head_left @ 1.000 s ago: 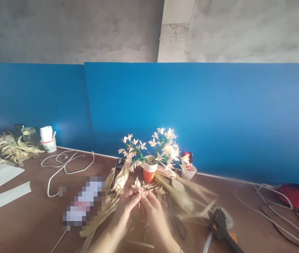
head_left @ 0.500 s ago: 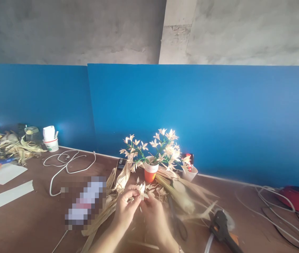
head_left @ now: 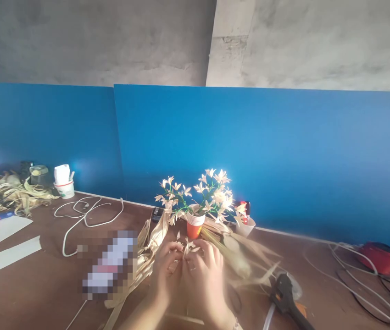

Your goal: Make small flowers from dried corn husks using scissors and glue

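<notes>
My left hand (head_left: 166, 268) and my right hand (head_left: 206, 271) are close together over the table, fingertips nearly meeting. Between their pinched fingers is a small pale corn-husk flower (head_left: 187, 248), partly hidden by the fingers. Just beyond them stands an orange-and-white stack of paper cups (head_left: 195, 225) holding green stems with many pale husk flowers (head_left: 220, 196). Small husk scraps lie around my fingers. Dried husks (head_left: 160, 231) lie to the left of the cups, and a greenish husk bundle (head_left: 238, 256) lies to the right.
A black glue gun (head_left: 286, 293) lies at right front, near a red object (head_left: 379, 257) and cables. A white cup (head_left: 245, 227) stands behind the husks. On the left are a white cable (head_left: 86, 215), a blurred-out rectangle (head_left: 112, 263), a paper strip (head_left: 9, 257) and a husk pile (head_left: 16, 195).
My right hand has turned, its fingers now arched above the flower, which shows less than before. The other person's hand at the left edge has gone from view.
</notes>
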A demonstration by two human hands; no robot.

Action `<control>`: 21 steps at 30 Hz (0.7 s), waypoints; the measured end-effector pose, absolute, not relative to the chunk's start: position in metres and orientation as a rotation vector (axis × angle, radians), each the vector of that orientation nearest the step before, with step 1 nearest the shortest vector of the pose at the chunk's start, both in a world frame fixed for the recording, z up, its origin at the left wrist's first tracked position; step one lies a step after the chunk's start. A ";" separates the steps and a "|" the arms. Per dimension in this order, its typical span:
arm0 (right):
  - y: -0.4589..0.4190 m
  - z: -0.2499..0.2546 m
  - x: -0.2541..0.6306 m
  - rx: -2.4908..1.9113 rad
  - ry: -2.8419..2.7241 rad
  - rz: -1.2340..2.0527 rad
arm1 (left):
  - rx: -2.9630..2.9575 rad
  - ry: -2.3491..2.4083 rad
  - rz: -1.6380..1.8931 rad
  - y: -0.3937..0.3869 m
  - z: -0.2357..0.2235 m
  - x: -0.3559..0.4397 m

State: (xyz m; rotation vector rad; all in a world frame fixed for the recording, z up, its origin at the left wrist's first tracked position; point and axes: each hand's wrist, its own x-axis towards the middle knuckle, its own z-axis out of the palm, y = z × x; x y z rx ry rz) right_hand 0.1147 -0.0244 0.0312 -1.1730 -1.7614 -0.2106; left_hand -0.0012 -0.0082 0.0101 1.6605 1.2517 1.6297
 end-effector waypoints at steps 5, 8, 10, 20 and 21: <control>-0.028 0.021 0.108 -1.180 -1.733 -0.229 | 1.501 1.217 1.664 -0.009 0.009 -0.001; -0.024 0.019 0.112 -1.099 -1.737 -0.188 | 1.493 1.197 1.663 -0.007 0.011 -0.002; -0.021 0.024 0.118 -1.085 -1.651 -0.045 | 1.533 1.184 1.629 -0.006 0.012 -0.003; -0.003 0.045 0.143 -1.097 -1.403 0.985 | 1.683 0.972 1.445 -0.008 0.012 -0.005; -0.002 0.043 0.142 -1.108 -1.384 0.988 | 1.677 0.966 1.437 -0.008 0.012 -0.005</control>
